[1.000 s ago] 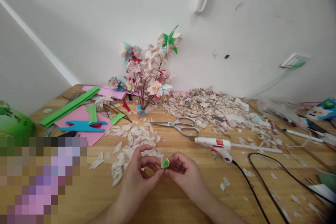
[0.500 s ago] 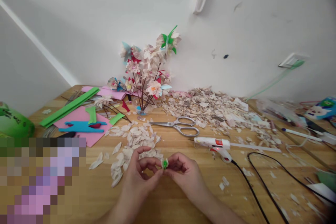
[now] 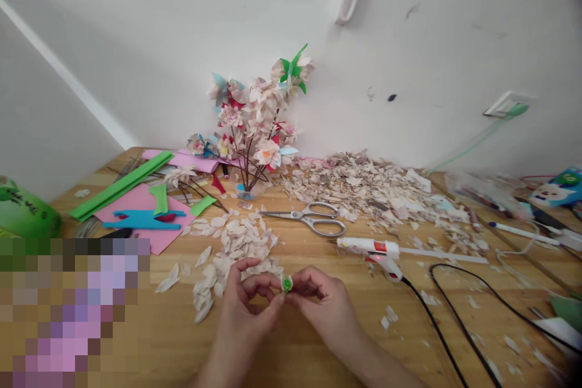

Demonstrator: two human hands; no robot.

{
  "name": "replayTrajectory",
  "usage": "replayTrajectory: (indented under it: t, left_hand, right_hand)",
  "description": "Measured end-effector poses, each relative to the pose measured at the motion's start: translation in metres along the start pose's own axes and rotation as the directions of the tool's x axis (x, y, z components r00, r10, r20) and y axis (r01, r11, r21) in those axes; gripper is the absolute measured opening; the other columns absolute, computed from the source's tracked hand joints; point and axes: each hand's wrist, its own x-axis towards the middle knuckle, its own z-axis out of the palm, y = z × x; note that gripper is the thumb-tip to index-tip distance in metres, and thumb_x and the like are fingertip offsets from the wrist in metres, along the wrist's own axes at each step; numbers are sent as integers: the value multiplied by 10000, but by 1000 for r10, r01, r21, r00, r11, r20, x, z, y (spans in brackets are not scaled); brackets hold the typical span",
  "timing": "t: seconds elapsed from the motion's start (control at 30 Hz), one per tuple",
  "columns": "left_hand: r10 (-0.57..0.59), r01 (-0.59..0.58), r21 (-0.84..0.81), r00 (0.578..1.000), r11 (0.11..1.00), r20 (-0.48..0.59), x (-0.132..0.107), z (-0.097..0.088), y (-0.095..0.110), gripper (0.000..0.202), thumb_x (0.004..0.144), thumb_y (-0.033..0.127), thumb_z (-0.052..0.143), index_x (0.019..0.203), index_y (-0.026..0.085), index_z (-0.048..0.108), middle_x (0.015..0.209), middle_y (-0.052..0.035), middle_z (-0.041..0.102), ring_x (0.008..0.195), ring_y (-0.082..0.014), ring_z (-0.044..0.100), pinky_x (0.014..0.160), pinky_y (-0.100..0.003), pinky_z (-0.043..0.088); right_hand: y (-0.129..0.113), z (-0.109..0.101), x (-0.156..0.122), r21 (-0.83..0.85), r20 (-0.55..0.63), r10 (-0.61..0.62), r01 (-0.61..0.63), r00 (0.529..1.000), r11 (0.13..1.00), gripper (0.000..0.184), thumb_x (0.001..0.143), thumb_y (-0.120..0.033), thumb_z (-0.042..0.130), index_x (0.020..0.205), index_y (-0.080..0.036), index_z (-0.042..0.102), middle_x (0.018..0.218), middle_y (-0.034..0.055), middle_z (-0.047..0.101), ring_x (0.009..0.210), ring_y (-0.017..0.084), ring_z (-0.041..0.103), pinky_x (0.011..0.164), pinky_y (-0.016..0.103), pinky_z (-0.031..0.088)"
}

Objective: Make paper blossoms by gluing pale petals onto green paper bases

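Both hands meet low over a wooden table (image 3: 318,339), pinching one small paper flower bud (image 3: 286,283), green at its centre with pale petals round it. My left hand (image 3: 248,306) grips it from the left with thumb and curled fingers. My right hand (image 3: 318,300) pinches it from the right. Just behind my left hand lies a heap of cut pale petals (image 3: 231,248).
A vase of finished paper flowers (image 3: 257,127) stands by the wall. Scissors (image 3: 309,218) and a glue gun (image 3: 377,251) with a black cord (image 3: 436,315) lie right of the petals. Paper scraps (image 3: 373,185) are piled behind; coloured sheets (image 3: 140,206) lie left.
Both hands have shifted slightly and turned the bud a little between the fingers. Nothing else on the table has moved.
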Motion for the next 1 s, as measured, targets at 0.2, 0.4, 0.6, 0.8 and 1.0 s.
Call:
replayTrajectory:
  t: [0.2,0.4,0.6,0.8,1.0]
  left_hand:
    - [16,-16,22,1000,1000,-15,-1,2,-3,484,622,220,664,979,226,338,679,25,627,556,-111,538,403,-157,342]
    - [37,-37,30,999,999,-3,-2,2,-5,499,618,236,669,989,234,336,776,-4,648,565,-106,542,395,-154,333]
    - [14,-14,56,1000,998,6,-3,3,2,573,608,253,695,1053,228,335,789,-18,666,533,-95,531,404,-161,345]
    - [-26,26,25,1000,999,3,-5,5,4,625,568,269,721,1068,229,347,799,-38,682,528,-104,541,394,-162,345]
    - [-77,84,-105,995,991,61,-8,3,-8,754,610,279,713,1229,256,282,989,-92,679,602,-101,571,475,-172,405]
  right_hand:
    - [3,0,-1,-11,-2,-30,30,1000,999,78,598,-210,700,610,-208,622,595,-18,690,563,149,642,553,225,517]
    - [9,-2,1,19,-23,-16,17,1000,1000,96,598,-160,679,647,-207,611,621,-14,694,582,154,651,569,229,515]
    - [13,-2,2,119,2,66,-66,998,991,293,609,-138,649,876,-224,565,635,-16,708,633,182,679,593,259,521]
    - [16,-2,3,109,-13,63,-62,998,992,356,612,-161,677,928,-229,527,650,-20,709,630,187,681,603,279,530]
    - [14,-3,4,38,-104,13,-9,995,999,336,639,-188,677,924,-233,505,688,-13,708,667,180,678,625,275,533]
